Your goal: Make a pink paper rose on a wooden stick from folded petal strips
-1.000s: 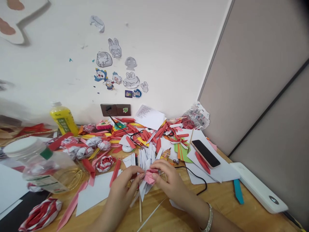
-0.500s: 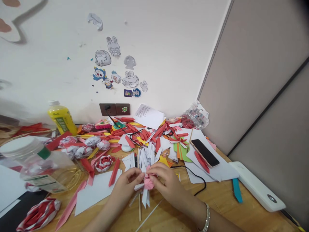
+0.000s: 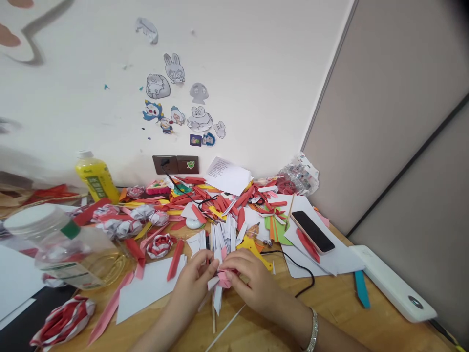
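Note:
Between my hands is a small folded paper piece (image 3: 224, 280) of pink and white strips, low over the front of the table. My left hand (image 3: 200, 274) pinches its left side with thumb and forefinger. On its right side my right hand (image 3: 247, 275) grips the pink folds, the fingers curled over it and partly hiding it. White folded strips (image 3: 223, 234) lie in a bundle just behind. Under the paper piece a thin wooden stick (image 3: 214, 318) points toward me. A yellow glue gun (image 3: 252, 244) lies beyond my right hand.
Red, white and yellow paper strips crowd the back. At left stand a clear jar (image 3: 69, 254) and a yellow bottle (image 3: 95, 178), near red-and-white paper rolls (image 3: 62, 322). At right are a phone (image 3: 312, 231), a black cable (image 3: 306, 274) and a long white device (image 3: 392, 283).
The pink folds have turned slightly between my fingers, and my right hand has closed in a little toward the left. The whole view has shifted slightly.

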A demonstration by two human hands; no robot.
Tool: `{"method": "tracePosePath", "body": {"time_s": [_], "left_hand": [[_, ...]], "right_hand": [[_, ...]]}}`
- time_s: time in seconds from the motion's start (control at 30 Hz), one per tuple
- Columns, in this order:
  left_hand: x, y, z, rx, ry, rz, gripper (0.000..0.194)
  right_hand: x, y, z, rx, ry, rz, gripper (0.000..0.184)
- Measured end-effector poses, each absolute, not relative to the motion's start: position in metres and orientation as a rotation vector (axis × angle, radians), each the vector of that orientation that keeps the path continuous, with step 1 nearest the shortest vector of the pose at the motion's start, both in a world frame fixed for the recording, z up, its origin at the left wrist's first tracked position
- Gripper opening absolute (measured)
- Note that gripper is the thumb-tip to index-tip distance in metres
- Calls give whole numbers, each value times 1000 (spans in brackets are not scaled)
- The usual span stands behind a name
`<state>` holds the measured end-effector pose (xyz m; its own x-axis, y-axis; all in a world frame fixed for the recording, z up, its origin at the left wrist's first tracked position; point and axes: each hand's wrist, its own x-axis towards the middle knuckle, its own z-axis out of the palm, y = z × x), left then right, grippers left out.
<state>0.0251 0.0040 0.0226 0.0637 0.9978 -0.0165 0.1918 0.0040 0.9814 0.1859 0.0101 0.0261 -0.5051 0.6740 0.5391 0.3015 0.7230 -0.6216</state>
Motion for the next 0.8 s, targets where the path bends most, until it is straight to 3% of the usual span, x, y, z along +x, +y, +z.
{"method": "tracePosePath", "body": {"time_s": [0.43,0.67,0.8], "left_hand": [[27,3,28,1312,1247,1095,28],[20,3,30,1490,1211,1143,19],[19,3,26,1487,1147,1121,19]], "right_hand": [[194,11,30,-583,-2253,455,20],[198,13,39,-746,-1806,714,18],[196,20,35,-837,-1543,1149,15]]}}
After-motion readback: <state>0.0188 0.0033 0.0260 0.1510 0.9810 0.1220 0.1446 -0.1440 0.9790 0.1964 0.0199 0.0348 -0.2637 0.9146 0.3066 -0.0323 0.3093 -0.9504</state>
